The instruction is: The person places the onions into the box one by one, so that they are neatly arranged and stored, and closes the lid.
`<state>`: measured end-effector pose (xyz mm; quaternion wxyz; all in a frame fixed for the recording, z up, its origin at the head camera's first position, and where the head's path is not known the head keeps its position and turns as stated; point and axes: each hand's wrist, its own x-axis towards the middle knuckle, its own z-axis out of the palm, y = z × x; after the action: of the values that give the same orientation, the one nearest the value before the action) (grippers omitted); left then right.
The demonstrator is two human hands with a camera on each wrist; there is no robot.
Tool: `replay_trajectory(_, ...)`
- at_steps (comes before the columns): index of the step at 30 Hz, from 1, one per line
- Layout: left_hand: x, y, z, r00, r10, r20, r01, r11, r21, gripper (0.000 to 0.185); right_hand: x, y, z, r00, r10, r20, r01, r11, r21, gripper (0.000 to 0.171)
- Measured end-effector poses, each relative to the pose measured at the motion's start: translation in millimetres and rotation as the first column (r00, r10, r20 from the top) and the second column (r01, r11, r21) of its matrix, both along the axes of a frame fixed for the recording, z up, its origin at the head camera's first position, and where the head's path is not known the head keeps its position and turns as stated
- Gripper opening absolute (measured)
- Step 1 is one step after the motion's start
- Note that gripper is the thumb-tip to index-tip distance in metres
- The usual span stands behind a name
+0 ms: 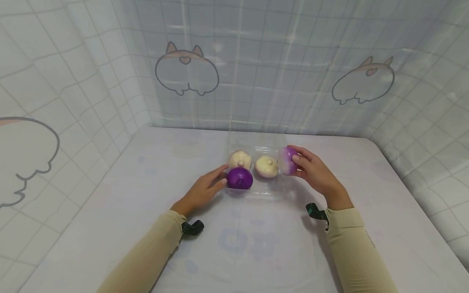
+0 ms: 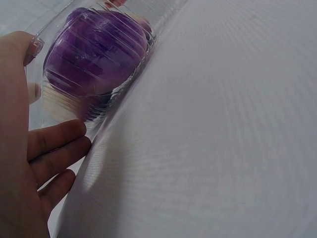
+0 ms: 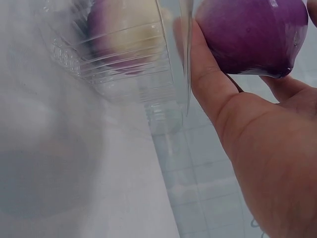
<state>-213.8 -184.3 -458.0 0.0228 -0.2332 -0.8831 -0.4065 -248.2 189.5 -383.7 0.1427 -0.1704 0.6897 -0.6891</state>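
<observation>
The right hand [image 1: 315,173] grips a purple-and-white turnip [image 1: 287,160], fingers and thumb curled round it, at the right end of a clear plastic tray [image 1: 256,189] that lies in the middle of the white table [image 1: 110,211]. From the right wrist the turnip [image 3: 250,34] sits against the palm, just right of the tray's ribbed wall [image 3: 124,74]. The left hand [image 1: 203,189] lies with straight fingers against the tray's left near corner, touching the plastic beside a wholly purple turnip [image 1: 239,178]; the left wrist view shows that purple one [image 2: 96,54] behind the clear wall, fingertips [image 2: 74,131] resting on it. Two pale turnips sit further in: one at the far left [image 1: 239,159], one in the middle [image 1: 266,167], close beside the held turnip. The table lies open to the near side and on both flanks of the tray. A tiled curtain with cartoon animals [image 1: 187,69] stands along the table's far edge and both sides.
</observation>
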Motion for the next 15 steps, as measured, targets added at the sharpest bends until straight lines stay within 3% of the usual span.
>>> replay_trajectory(15,0.3,-0.2,0.7,0.999,0.016,0.034,-0.016,1.0,-0.014,0.057,0.8,-3.0,0.2,1.0,-0.001,-0.011,0.001,1.0,0.001,0.057)
